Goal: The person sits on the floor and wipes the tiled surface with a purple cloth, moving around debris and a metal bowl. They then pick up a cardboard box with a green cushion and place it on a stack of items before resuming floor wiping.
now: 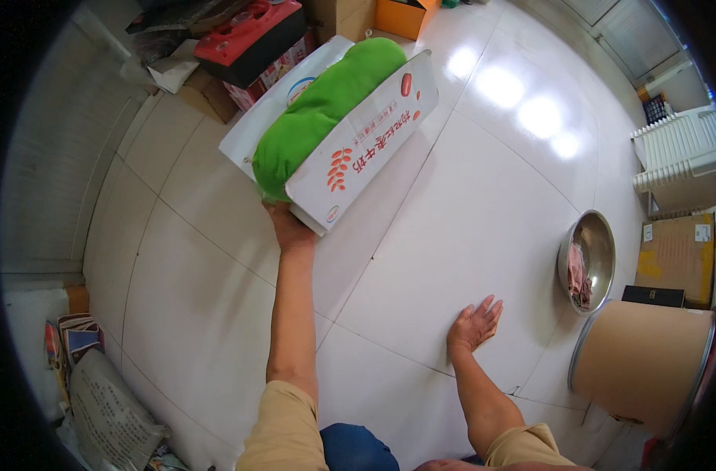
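My left hand (289, 227) is stretched out ahead and grips the near end of a white cardboard carton (372, 138). The fingers are partly hidden behind and under that end. Inside the carton lies a bright green, soft fabric roll (328, 115), bulging above the carton's sides. Printed writing and red fruit pictures cover the long side facing right. Lower right, my right hand (477, 325) is over the pale tiled floor (405, 288), its fingers apart and holding nothing.
A red-and-black case (257, 38), cardboard boxes (340, 17) and an orange box (406, 16) stand beyond the carton. On the right are a metal basin (599, 253) with pink cloth (579, 277), a brown fibre drum (640, 359) and a white rack (682, 144). A printed sack (113, 406) lies lower left.
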Motion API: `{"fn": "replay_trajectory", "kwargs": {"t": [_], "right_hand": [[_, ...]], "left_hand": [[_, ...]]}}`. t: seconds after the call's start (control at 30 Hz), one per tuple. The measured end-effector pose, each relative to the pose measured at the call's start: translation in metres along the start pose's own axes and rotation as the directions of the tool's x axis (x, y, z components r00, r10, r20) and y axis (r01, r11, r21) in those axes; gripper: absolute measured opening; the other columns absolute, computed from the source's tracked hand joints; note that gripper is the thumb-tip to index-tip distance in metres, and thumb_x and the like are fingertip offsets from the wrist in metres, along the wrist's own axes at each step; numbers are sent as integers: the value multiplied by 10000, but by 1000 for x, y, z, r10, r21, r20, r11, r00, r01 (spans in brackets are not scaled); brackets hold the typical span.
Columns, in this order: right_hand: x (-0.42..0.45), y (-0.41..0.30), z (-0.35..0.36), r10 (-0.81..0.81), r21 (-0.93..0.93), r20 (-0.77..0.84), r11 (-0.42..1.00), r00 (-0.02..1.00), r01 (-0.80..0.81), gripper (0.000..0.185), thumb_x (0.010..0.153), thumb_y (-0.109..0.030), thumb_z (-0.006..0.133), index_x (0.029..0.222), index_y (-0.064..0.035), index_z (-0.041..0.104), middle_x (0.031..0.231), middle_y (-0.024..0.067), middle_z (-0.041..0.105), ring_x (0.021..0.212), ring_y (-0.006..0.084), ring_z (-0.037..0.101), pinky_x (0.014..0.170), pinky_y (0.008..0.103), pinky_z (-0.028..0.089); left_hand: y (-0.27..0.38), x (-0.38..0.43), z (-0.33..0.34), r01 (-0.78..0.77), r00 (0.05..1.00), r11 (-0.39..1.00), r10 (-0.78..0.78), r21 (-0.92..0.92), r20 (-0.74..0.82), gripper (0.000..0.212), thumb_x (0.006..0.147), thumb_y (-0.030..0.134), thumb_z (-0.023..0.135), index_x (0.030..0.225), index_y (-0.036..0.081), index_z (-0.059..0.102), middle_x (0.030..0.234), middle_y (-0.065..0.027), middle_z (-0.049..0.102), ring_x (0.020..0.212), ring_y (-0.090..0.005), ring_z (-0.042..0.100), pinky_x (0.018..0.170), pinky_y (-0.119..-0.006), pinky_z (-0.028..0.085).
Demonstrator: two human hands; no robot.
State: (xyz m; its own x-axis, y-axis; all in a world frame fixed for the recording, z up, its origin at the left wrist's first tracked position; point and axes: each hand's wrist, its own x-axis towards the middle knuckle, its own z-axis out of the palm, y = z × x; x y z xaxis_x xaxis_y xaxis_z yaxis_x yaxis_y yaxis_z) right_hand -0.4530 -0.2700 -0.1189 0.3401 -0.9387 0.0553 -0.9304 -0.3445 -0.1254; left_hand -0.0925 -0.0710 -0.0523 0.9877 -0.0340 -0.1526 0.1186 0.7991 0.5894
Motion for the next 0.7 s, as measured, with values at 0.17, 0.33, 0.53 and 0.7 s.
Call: {"fn": "replay_trajectory", "kwargs": {"t": [0.17,0.33,0.53,0.7], "right_hand": [[0,5,4,-3,-18,1,1000,1000,3,618,963,-282,473,1526,-92,305,1621,138,159,1489,294,170,1178,449,149],[5,25,31,-50,149,-96,987,994,64,659,929,-298,475,1530,-84,311,1607,143,213,1482,296,195,1155,453,188],[35,45,52,-101,-53,-48,994,994,98,662,918,-356,490,1505,-89,339,1579,184,236,1460,330,215,1122,506,220],[44,49,52,-152,35,-116,987,981,157,633,941,-344,492,1506,-108,334,1578,168,219,1462,329,188,1148,492,183]], "left_hand": [[-16,12,0,-2,1000,999,3,42,-25,550,906,235,643,1377,160,368,1347,-54,509,1231,-258,515,1032,-454,468],[-23,14,-42,175,984,984,-176,34,28,477,967,477,505,1319,156,536,1360,-34,550,1242,-245,516,1053,-479,416],[-40,14,-50,137,971,964,-86,227,-222,475,1003,364,403,1321,37,537,1314,-131,574,1192,-309,577,972,-504,497],[-43,-6,-57,192,977,968,-173,162,-123,465,992,377,434,1316,59,536,1316,-92,578,1195,-283,575,980,-474,485]]}}
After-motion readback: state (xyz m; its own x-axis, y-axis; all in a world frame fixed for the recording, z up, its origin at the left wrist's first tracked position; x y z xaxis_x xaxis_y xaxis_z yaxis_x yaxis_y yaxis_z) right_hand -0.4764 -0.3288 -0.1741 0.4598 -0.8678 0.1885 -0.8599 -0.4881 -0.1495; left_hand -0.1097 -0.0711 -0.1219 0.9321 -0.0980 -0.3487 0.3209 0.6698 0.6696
